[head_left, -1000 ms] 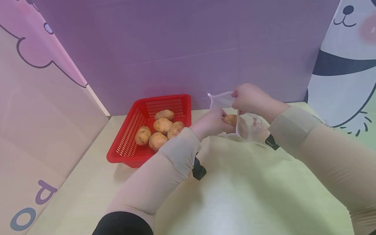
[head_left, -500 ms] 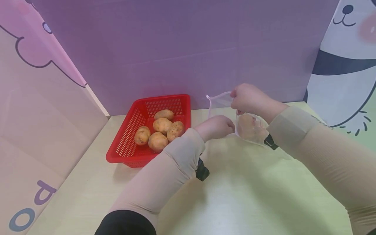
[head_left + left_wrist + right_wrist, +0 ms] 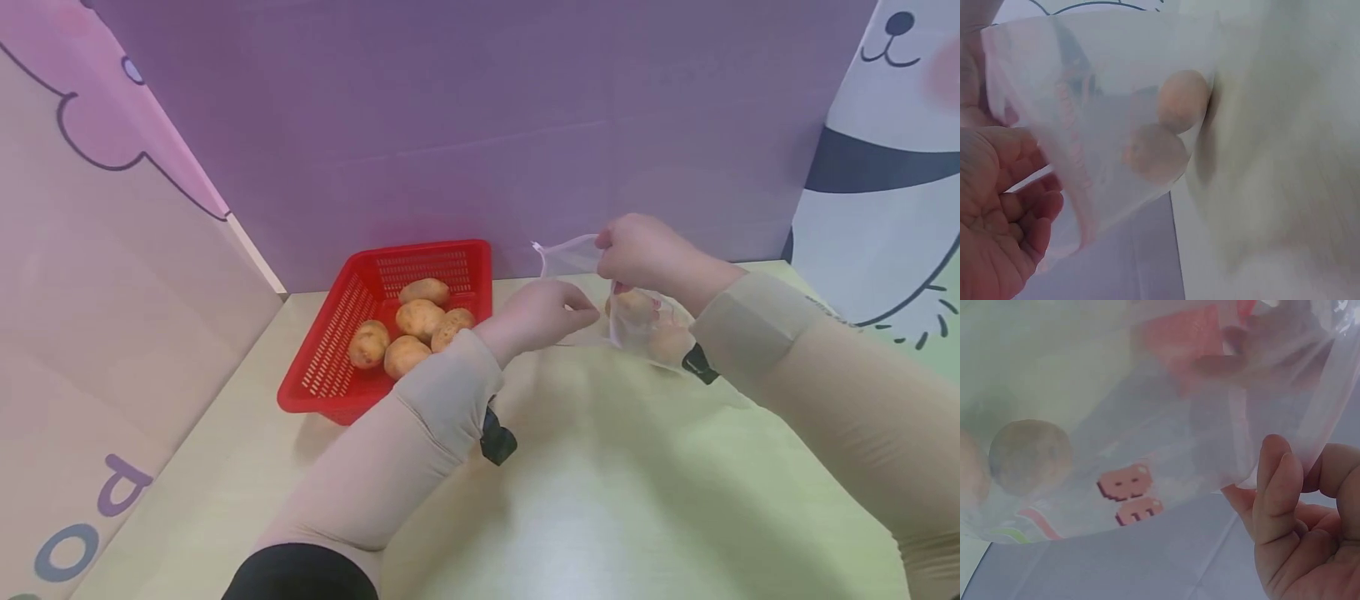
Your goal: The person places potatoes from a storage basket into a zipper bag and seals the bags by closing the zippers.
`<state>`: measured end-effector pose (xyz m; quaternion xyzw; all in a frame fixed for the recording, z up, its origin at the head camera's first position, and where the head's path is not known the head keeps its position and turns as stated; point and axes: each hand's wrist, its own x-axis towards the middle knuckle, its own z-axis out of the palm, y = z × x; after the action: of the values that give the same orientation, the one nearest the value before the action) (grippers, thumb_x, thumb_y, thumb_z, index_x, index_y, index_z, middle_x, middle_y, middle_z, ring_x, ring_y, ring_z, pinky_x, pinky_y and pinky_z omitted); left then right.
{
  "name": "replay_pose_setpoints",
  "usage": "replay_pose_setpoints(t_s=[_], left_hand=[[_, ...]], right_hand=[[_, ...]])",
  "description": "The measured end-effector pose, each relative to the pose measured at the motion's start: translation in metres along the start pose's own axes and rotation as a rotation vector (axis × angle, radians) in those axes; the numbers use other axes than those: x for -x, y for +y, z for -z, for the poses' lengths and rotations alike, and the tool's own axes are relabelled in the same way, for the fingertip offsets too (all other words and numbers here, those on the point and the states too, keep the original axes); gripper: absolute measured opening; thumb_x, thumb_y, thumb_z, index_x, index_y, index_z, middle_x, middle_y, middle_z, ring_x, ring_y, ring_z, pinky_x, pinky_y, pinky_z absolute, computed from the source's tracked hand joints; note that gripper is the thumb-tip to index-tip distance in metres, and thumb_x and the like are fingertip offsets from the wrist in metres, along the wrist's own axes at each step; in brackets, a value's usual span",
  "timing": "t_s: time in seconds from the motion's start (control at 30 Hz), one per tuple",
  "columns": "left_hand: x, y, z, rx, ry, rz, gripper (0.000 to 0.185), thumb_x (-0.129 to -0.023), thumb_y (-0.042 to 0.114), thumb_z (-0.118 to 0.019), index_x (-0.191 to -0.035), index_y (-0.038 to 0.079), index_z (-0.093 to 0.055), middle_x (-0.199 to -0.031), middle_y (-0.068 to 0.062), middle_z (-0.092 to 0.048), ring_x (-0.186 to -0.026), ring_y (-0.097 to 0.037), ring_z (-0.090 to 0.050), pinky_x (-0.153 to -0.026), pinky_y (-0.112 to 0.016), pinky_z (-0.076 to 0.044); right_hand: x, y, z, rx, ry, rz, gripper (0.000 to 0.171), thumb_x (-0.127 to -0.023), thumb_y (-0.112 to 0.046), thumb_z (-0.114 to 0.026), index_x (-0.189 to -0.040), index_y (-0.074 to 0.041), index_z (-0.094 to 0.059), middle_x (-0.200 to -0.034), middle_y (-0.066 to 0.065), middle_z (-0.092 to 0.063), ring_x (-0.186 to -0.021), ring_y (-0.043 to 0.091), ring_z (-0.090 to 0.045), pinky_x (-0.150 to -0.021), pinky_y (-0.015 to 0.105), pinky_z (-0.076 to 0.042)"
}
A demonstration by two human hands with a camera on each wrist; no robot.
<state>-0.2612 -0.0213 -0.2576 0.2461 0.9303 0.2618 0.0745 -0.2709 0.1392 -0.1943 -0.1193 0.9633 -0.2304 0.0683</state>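
Observation:
A translucent zipper bag with a small printed pattern hangs at the back of the table. My right hand pinches the rim at its mouth; the right wrist view shows thumb and fingers on the edge of the bag. Two potatoes lie low inside, an upper potato and a lower potato in the left wrist view. My left hand is at the bag's mouth with loosely bent fingers and nothing in them. Left of it, several potatoes lie in a red plastic basket.
The pale table stretches in front of the basket and bag. A purple wall panel stands right behind them. Printed side panels close off the left and the right, the right one with a cartoon animal.
My left hand carried a potato into the bag and let it go, then drew back left to the mouth. My right hand kept its grip on the rim.

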Motion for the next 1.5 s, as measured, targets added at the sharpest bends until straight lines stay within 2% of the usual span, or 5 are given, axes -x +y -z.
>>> replay_pose_setpoints(t_s=[0.27,0.47,0.73,1.13,1.5], left_hand=[[0.016,-0.014,0.017,0.037,0.053,0.008,0.028,-0.095,0.035,-0.059,-0.118,0.021,-0.067,-0.113,0.007,-0.064,-0.098,-0.012,-0.057,-0.084,-0.031,-0.05],[0.027,-0.025,0.025,0.114,0.104,0.068,0.038,-0.091,0.037,-0.064,-0.126,0.023,-0.061,-0.117,0.007,-0.061,-0.102,-0.013,-0.056,-0.086,-0.033,-0.051],[0.04,-0.043,0.038,0.195,0.182,0.149,0.048,-0.087,0.036,-0.069,-0.132,0.024,-0.055,-0.117,0.004,-0.059,-0.105,-0.016,-0.055,-0.084,-0.034,-0.052],[0.059,-0.074,0.057,0.311,0.265,0.269,0.061,-0.086,0.038,-0.07,-0.141,0.026,-0.045,-0.123,0.003,-0.057,-0.111,-0.017,-0.053,-0.093,-0.041,-0.049],[0.078,-0.114,0.065,0.481,0.323,0.393,0.069,-0.084,0.047,-0.069,-0.143,0.027,-0.041,-0.136,0.003,-0.049,-0.125,-0.021,-0.044,-0.1,-0.047,-0.043]], right_hand=[[0.001,0.0,0.0,-0.005,-0.005,-0.011,0.049,-0.088,-0.006,-0.045,-0.135,0.007,-0.046,-0.11,0.021,-0.063,-0.072,0.021,-0.065,-0.087,0.044,-0.046],[0.0,0.001,-0.001,-0.019,0.004,0.0,0.048,-0.087,-0.006,-0.047,-0.133,0.009,-0.047,-0.1,0.019,-0.065,-0.07,0.02,-0.064,-0.083,0.042,-0.048],[-0.001,0.001,-0.002,-0.029,0.012,0.018,0.049,-0.085,-0.004,-0.046,-0.132,0.01,-0.047,-0.106,0.021,-0.063,-0.068,0.018,-0.064,-0.087,0.042,-0.047],[-0.001,0.004,0.0,-0.016,0.014,0.047,0.051,-0.084,-0.003,-0.046,-0.132,0.012,-0.045,-0.112,0.025,-0.061,-0.068,0.019,-0.063,-0.086,0.045,-0.047],[0.001,0.016,0.004,0.002,0.02,0.061,0.053,-0.084,-0.004,-0.045,-0.133,0.014,-0.044,-0.114,0.027,-0.06,-0.066,0.017,-0.064,-0.086,0.047,-0.048]])
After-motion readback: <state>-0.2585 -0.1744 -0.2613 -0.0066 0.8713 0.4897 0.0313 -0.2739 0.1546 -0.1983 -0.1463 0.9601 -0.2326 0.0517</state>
